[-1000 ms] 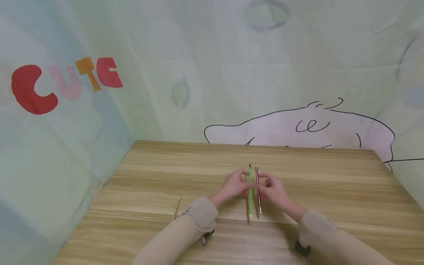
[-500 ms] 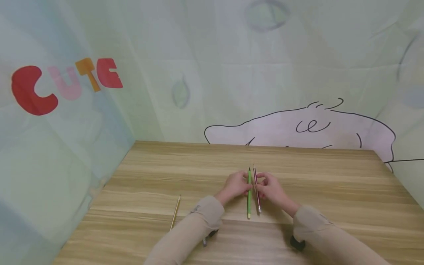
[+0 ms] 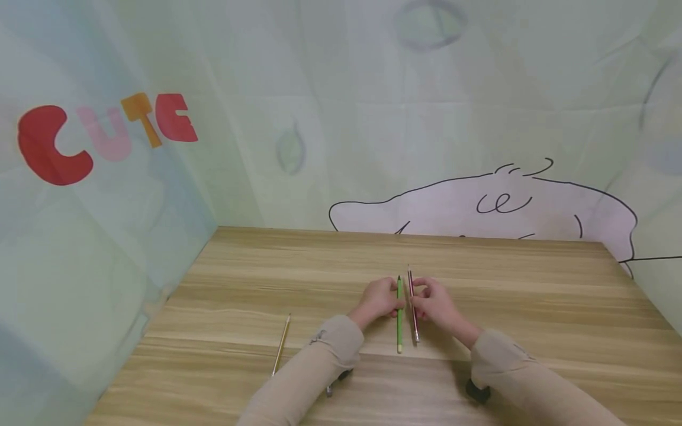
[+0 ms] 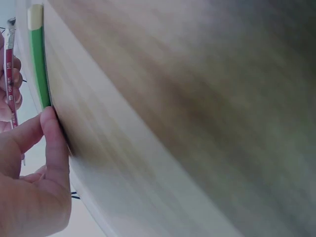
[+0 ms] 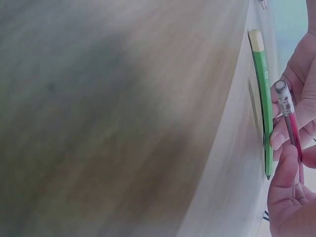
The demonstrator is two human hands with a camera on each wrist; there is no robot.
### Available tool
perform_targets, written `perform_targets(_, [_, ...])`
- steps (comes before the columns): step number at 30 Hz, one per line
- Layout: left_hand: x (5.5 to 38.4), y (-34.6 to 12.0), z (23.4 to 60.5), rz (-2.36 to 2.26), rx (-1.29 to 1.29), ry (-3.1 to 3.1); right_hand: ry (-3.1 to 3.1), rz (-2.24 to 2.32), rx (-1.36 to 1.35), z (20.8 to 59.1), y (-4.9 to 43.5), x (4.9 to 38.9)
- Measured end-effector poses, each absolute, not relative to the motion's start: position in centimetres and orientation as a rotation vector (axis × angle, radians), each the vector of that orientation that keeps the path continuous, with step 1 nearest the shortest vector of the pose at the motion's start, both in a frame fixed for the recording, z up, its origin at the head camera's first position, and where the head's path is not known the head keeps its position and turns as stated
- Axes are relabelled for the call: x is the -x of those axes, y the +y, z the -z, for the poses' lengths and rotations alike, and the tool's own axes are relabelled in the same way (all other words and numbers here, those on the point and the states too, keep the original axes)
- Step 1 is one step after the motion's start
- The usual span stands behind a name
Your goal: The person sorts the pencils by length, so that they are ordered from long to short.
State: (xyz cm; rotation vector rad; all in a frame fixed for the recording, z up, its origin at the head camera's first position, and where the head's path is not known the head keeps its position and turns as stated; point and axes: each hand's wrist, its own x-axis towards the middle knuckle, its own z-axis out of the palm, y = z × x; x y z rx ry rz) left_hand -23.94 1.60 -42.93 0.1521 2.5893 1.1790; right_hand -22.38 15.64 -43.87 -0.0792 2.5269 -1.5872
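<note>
My left hand [image 3: 379, 299] pinches a green pencil [image 3: 399, 334] with a pale cream end, its dark tip pointing to the far side. In the left wrist view that green pencil [image 4: 38, 61] lies along the tabletop, against or very close to it. My right hand [image 3: 436, 305] holds a dark red striped pencil [image 3: 415, 331] between thumb and fingers, just right of the green one and nearly parallel. A metal band and eraser top this red pencil [image 5: 291, 118] in the right wrist view, where it appears raised off the wood. A small gap separates the two pencils.
A gold pencil [image 3: 280, 346] lies on the wooden table [image 3: 240, 272] at the left, its near end behind the left sleeve [image 3: 314, 367]. Another pencil's end [image 3: 329, 390] pokes out beneath that sleeve. Printed fabric [image 3: 256, 118] hangs behind the table.
The green pencil has come down toward the tabletop and slid slightly nearer to me, with the left hand. The red pencil has shifted a little left with the right hand.
</note>
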Motion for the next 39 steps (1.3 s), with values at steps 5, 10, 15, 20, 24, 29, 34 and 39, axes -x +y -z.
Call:
perform_targets(5, [24.0,1.5,43.0,-1.178,-0.161,2.588,2.544,1.545,0.057,43.7,15.5,22.4])
perform_targets(10, [24.0,1.5,43.0,-1.164,-0.173,2.593,2.559,1.491,-0.003,43.6,15.0,22.3])
perform_targets(15, [23.9,1.5,42.8,-1.124,-0.162,2.599,2.537,1.471,-0.039,44.0,14.7,22.3])
perform_targets(20, [23.9,1.6,42.8,-1.112,-0.153,2.591,2.532,1.467,-0.056,44.2,14.4,22.2])
perform_targets(24, [24.0,1.5,42.9,-1.115,-0.151,2.589,2.550,1.448,-0.057,44.3,14.2,22.3])
perform_targets(29, [24.1,1.5,43.0,-1.112,-0.158,2.593,2.585,1.387,-0.070,44.3,14.0,22.2])
perform_targets(34, [24.1,1.5,43.0,-1.117,-0.160,2.593,2.609,1.338,-0.057,44.1,13.8,22.1])
perform_targets(39, [24.0,1.4,43.0,-1.119,-0.159,2.587,2.613,1.330,-0.054,44.0,13.8,22.1])
